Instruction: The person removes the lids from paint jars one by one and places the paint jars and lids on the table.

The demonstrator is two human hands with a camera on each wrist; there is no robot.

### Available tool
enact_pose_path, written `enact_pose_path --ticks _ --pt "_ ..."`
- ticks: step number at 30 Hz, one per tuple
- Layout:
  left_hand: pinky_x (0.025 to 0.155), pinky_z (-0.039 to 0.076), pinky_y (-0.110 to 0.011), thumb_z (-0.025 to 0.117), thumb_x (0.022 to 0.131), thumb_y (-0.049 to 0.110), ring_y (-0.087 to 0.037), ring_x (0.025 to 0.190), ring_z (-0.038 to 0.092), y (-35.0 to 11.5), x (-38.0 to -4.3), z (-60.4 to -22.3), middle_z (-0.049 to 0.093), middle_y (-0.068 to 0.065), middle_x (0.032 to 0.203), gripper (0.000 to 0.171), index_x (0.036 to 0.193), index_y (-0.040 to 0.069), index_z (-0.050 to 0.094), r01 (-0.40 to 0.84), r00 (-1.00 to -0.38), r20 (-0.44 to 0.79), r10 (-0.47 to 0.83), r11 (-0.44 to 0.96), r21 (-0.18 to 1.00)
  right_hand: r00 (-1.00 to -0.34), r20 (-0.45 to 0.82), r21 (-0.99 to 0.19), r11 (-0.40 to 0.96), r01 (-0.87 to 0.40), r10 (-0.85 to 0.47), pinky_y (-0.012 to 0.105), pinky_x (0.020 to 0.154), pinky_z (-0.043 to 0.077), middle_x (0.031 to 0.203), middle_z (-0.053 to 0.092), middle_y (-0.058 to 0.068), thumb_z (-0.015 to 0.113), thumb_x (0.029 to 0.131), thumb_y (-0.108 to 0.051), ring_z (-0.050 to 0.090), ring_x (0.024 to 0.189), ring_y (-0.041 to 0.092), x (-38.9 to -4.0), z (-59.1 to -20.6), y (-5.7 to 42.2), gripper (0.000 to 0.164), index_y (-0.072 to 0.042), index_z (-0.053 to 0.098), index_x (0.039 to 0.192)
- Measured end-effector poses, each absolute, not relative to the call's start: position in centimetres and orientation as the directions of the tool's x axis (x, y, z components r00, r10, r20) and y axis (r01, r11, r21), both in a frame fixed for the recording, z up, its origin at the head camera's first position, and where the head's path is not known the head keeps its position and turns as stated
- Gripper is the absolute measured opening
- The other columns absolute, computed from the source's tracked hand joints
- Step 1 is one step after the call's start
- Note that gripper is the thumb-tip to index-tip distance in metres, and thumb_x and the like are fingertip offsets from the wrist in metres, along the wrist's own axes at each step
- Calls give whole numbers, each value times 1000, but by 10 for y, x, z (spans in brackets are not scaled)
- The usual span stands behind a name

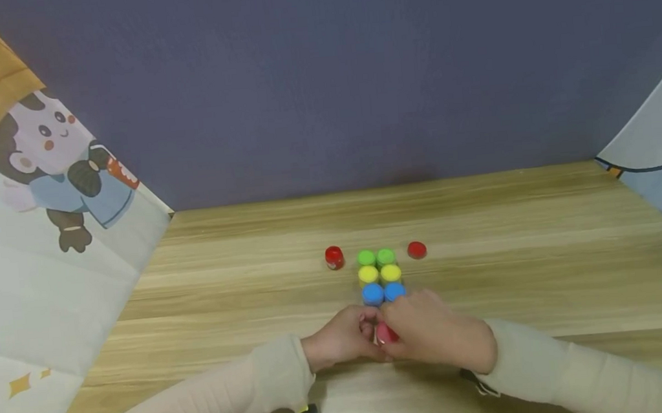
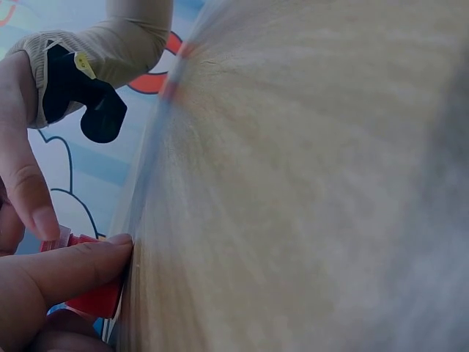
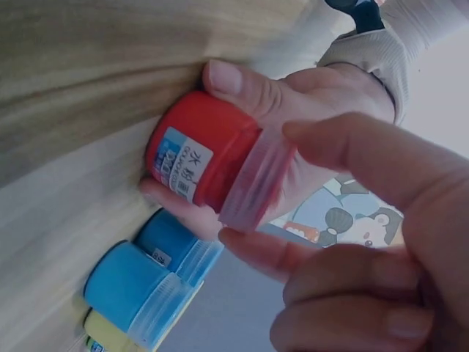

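Note:
A red paint jar (image 3: 198,143) with a white and blue label is between both hands, low over the table. My left hand (image 1: 346,335) grips its body, thumb on one side and fingers on the other. With thumb and fingertip, my right hand (image 1: 431,328) pinches the pinkish, see-through screw lid (image 3: 253,183). The lid sits on the jar's mouth. Just beyond the hands stand two blue paint jars (image 1: 373,294), right by the right fingers. In the head view the fingers hide most of the red jar.
Behind the blue jars stand two yellow jars (image 1: 368,275) and two green jars (image 1: 366,259) in paired rows. Another red jar (image 1: 334,259), uncovered, stands to their left. A red lid (image 1: 417,249) lies flat on the wooden table (image 1: 225,273) to their right.

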State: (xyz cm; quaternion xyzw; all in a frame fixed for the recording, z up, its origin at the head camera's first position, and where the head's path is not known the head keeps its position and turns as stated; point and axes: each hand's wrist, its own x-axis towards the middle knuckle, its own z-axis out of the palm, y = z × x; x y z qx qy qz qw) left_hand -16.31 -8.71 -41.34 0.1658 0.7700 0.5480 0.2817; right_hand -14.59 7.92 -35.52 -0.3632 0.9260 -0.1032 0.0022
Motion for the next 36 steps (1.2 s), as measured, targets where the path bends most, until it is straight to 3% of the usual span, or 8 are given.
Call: enact_pose_path --ticks 7,16,20,25,28,36 --pt "45 30 -16 75 69 -11 -6 49 39 -91 -160 -412 47 2 55 49 114 6 64 -69 -769 -261 584 330 942 -698 23 -218 678 -702 -716 20 46 37 57 44 -10 75 75 -29 40 49 4 -143 -353 80 23 -12 61 79" --pt "46 33 -16 76 68 -11 -7 49 42 -93 -158 -412 50 0 56 48 111 8 65 -68 -763 -253 595 315 947 -640 64 -187 621 -761 -765 21 54 37 54 40 -12 75 77 -29 37 50 5 -141 -352 81 24 -10 64 84" --pt "47 34 -16 76 69 -10 -7 49 42 -93 -157 -412 48 0 54 42 105 8 67 -63 -770 -253 586 325 944 -703 70 -235 673 -701 -708 21 51 35 54 39 -11 70 81 -29 37 51 5 -137 -353 78 20 -12 60 77" --pt "49 35 -17 78 68 -7 -7 50 40 -93 -155 -412 44 2 54 30 93 6 66 -57 -780 -260 569 349 935 -778 140 -227 745 -628 -613 21 44 28 50 32 -10 66 85 -36 31 46 4 -129 -358 75 40 -20 42 56" --pt "50 36 -16 78 68 -7 -7 50 40 -94 -153 -412 44 2 54 29 92 3 65 -65 -777 -266 570 348 935 -783 179 -199 758 -621 -595 21 42 26 48 30 -10 65 85 -36 30 45 4 -126 -360 73 45 -21 38 52" --pt "49 36 -16 76 68 -11 -8 51 40 -96 -152 -411 44 1 54 29 90 3 63 -72 -772 -267 576 338 938 -779 166 -158 763 -627 -605 20 40 25 48 31 -11 65 84 -33 29 44 3 -124 -362 68 41 -21 40 54"
